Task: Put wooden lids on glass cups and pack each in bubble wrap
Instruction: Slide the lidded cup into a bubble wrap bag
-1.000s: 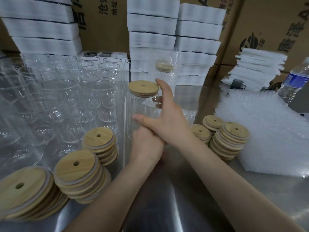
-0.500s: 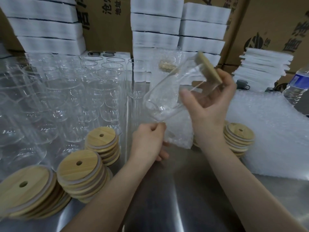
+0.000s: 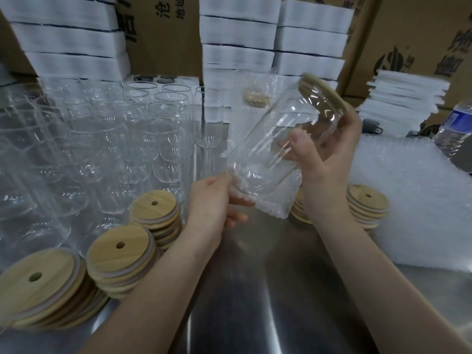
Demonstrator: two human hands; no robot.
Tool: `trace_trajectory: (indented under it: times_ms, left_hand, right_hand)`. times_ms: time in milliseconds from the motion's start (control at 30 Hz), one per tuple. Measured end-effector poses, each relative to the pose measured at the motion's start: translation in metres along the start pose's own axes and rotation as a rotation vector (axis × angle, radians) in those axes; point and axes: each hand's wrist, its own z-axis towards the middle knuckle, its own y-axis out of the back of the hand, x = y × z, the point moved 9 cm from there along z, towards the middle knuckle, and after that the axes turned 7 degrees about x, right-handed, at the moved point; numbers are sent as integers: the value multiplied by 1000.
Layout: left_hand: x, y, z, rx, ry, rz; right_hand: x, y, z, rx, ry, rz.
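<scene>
Head view shows the right hand [image 3: 329, 169] curled round a glass cup [image 3: 275, 139], with the thumb on the near side and the fingers behind the glass. The cup is up in the air above the desk [image 3: 255, 290]. It is tipped, so its wooden lid [image 3: 324, 92] points up and to the right. The lid sits on the mouth of the cup.

The left hand [image 3: 212, 203] pinches the edge of a small bubble wrap bag [image 3: 270, 198] between thumb and fingers. The bottom of the cup meets this bag, but I cannot tell how far in it is.

Three lid stacks [image 3: 115, 254] lie on the desk to the left of the arms. More lids [image 3: 367, 200] sit just behind the right wrist. Many empty cups [image 3: 102, 139] stand close together at the back left. A big pile of bubble wrap [image 3: 413, 200] lies on the right, with a water bottle [image 3: 454, 129] behind it. White foam stacks [image 3: 237, 31] and brown boxes [image 3: 413, 34] fill the back.
</scene>
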Motion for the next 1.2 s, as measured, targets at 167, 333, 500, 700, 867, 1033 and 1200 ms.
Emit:
trace_trajectory:
  times_ms: [167,333,500,700,867,1033,1200]
  left_hand:
    - [-9,5,-1,-53,-81,63]
    - [-38,17,-16,-235,-405,314]
    - [-49,6,-19,-98,-532,147]
    - [-52,-19,-27,132,-679,327]
    - [-37,-34,-27,112,-672,634]
    - [-44,-20,-29,-69,-767,559]
    - [-50,-16,-32,-80,-838,456]
  right_hand:
    - [9,4,0,5,112,-106]
    - [15,-1,-1,41,157,-240]
    - [12,1,0,18,144,-259]
    - [4,8,0,-33,125,-239]
    - [-1,2,0,-15,96,-196]
    - [0,-15,-7,83,116,-229]
    - [-2,-20,-11,117,100,-229]
